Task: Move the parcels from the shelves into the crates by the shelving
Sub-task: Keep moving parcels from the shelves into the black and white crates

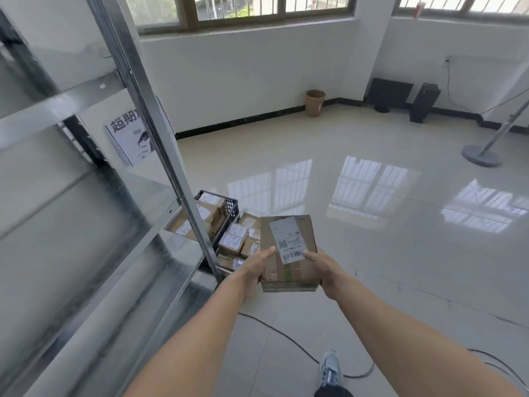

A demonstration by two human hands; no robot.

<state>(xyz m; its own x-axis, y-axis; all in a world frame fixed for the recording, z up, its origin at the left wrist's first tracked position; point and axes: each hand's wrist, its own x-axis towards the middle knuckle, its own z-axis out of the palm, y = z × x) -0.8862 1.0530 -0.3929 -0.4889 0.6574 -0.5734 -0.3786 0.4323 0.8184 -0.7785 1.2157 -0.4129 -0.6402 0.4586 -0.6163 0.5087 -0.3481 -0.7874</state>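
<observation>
**Parcel held in both hands, out over the floor beside the shelving**

Cardboard parcel held in the air at frame centre-low, top face up, white shipping label with barcode and QR code visible. Left hand grips its left edge, thumb lying on the top face; right hand grips the right edge, thumb touching the label's corner. Both hands closed on the parcel, arms stretched forward.

At about 10 o'clock from the parcel, lower down on the floor: a black slatted crate packed with labelled cardboard parcels. Just beside it, partly hidden behind the held parcel, more small boxes; whether these sit in a second crate, cannot tell.

At 9 o'clock: metal shelving, grey upright post crossing in front of the crate; shelves in view blurred.

At 6 o'clock: a sneaker and a black cable on the glossy tiled floor.

At 12 o'clock, well apart: tan wastebasket against the wall under the windows. At 2 o'clock: round stand base with a leaning pole.
</observation>
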